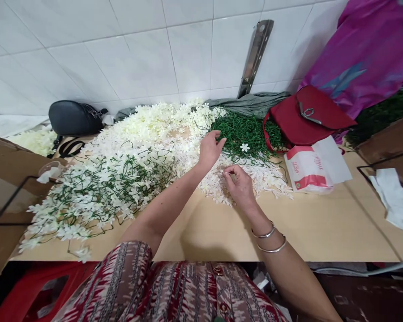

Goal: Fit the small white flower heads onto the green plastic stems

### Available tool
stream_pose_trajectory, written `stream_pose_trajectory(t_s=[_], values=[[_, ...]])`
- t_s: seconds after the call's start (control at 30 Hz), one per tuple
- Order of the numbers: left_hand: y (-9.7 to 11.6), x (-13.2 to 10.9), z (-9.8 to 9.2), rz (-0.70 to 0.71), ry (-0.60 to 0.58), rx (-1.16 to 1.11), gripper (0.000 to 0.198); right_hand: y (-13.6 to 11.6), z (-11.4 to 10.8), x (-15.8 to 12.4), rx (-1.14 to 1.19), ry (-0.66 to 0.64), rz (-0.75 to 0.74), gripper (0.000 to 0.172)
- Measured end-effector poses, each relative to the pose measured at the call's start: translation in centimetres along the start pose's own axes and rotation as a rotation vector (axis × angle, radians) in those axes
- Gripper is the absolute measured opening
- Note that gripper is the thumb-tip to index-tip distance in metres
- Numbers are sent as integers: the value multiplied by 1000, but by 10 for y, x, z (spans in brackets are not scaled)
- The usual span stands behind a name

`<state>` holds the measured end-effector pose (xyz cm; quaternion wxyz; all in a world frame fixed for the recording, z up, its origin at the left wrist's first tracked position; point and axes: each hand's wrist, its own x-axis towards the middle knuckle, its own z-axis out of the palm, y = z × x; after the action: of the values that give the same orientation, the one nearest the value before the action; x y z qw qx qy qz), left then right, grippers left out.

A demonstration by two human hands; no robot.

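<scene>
My left hand reaches to the left edge of a heap of green artificial stems, thumb and fingers apart. Nothing shows between them. Lower and to the right, my right hand is closed in a pinch over the near edge of the pale loose blossoms; what its fingertips hold is too small to make out. One white flower lies on the green stems. At left is a spread of white flowers on green stems, with cream blossoms heaped behind it.
A black bag stands back left, a red bag back right. A red-and-white paper packet lies on the wooden table. Cardboard boxes flank the table. A metal strip leans against the tiled wall.
</scene>
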<state>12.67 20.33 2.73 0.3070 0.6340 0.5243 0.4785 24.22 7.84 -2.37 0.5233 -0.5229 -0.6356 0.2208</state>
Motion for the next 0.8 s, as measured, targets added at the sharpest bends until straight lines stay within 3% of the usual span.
stream_pose_trajectory(t_s=[0.13, 0.23, 0.37, 0.53, 0.67, 0.8], values=[[5, 13, 5, -19, -31, -84, 14, 1, 0, 4, -1, 15, -10, 10], [11, 2, -7, -35, -36, -181, 10, -3, -2, 5, 17, 25, -13, 11], [16, -35, -36, -93, -53, -307, 5, -11, -7, 3, 63, 27, 1, 11], [18, -94, -67, -356, -156, -686, 30, -16, -8, -3, 167, 6, 79, 9], [17, -126, -76, -515, -182, -772, 43, -15, -5, -4, 447, -71, 242, 16], [15, -144, -78, -535, -237, -798, 51, -14, -2, -5, 563, -110, 328, 24]])
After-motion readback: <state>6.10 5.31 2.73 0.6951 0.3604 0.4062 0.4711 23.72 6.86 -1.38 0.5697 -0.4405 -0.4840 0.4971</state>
